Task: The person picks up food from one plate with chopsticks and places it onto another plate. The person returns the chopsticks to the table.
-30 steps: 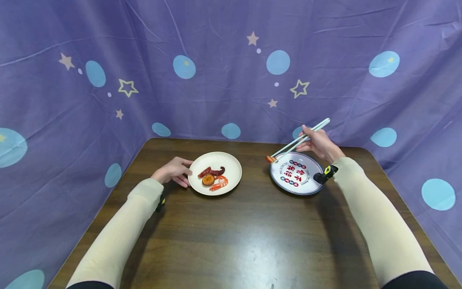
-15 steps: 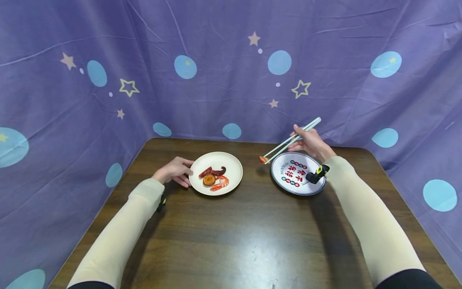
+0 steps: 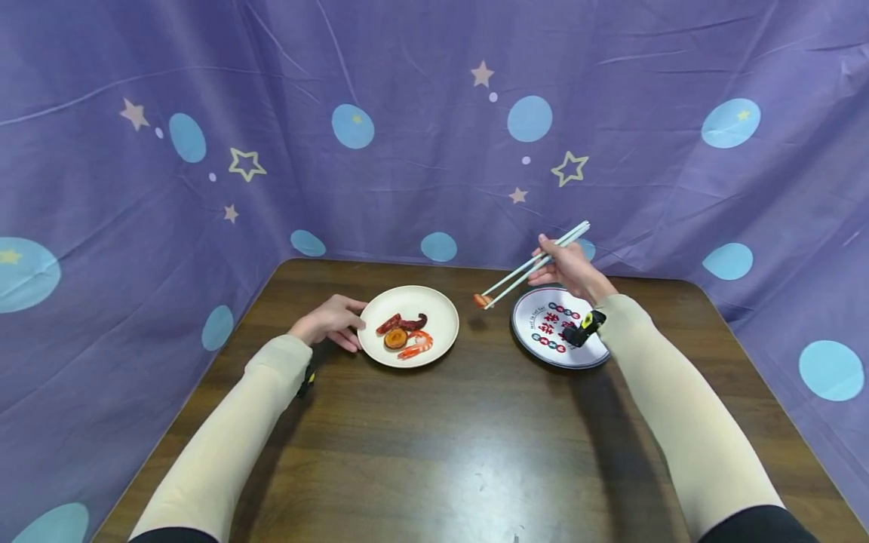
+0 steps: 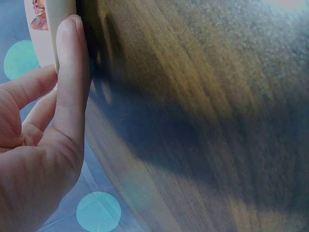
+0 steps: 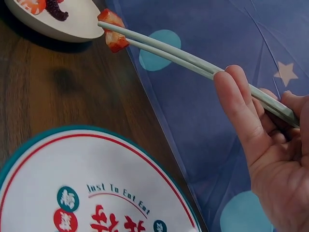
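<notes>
My left hand [image 3: 333, 323] pinches the left rim of a cream plate [image 3: 437, 309], which sits on the table. On this plate lie a shrimp [image 3: 416, 346], a round orange-brown slice [image 3: 396, 339], a dark red curled tentacle [image 3: 413, 323] and a reddish strip [image 3: 389, 324]. Pale green chopsticks [image 3: 523, 271] are gripped in my right hand [image 3: 569, 270]. Their tips pinch a glossy orange-red food chunk [image 5: 116, 41], held in the air just right of the cream plate. Below my right wrist stands a white plate [image 3: 526, 317] with red lettering, partly hidden by the wrist camera.
The brown wooden table [image 3: 421, 437] carries both plates, with bare wood between them and in front. A purple curtain [image 3: 421, 181] with stars and blue dots hangs behind the far edge and along the sides.
My right hand has moved left, carrying the chopsticks and food chunk from the lettered plate's edge toward the cream plate. My left hand has stayed at the cream plate's rim.
</notes>
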Tool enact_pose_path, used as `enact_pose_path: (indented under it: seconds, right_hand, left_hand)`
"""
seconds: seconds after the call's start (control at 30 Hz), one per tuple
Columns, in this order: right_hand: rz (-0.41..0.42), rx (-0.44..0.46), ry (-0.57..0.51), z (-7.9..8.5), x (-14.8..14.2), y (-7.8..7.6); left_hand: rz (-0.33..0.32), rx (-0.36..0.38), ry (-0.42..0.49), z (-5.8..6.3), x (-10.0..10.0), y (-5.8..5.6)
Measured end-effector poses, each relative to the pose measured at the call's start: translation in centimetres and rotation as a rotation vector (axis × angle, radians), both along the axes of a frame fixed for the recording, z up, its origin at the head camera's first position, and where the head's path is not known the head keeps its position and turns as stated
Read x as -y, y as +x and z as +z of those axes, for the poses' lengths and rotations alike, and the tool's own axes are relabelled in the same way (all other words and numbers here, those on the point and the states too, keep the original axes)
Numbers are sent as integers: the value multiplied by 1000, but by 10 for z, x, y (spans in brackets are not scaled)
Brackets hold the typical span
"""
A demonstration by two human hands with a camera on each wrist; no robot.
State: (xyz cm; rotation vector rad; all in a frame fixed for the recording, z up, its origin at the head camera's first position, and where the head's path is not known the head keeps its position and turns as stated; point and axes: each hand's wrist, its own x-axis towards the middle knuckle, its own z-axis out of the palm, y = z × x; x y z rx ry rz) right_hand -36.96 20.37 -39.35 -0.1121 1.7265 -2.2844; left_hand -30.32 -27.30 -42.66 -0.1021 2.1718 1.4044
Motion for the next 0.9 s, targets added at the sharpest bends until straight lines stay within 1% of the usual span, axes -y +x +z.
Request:
enact_pose_path:
  seconds: [0.3, 0.5, 0.7, 0.9]
  right_hand:
    - [18, -1, 14, -3, 18, -2]
    - [24, -19, 18, -4, 30, -2]
    - [29, -36, 23, -2, 42, 0]
    - [28, -42, 26, -5, 53, -1]
  left_hand:
    - [10, 0, 4, 0, 0, 0]
    - [6, -1, 2, -1, 0, 0]
    - [5, 1, -3, -1, -1, 1]
    - [9, -1, -6, -2, 0, 1]
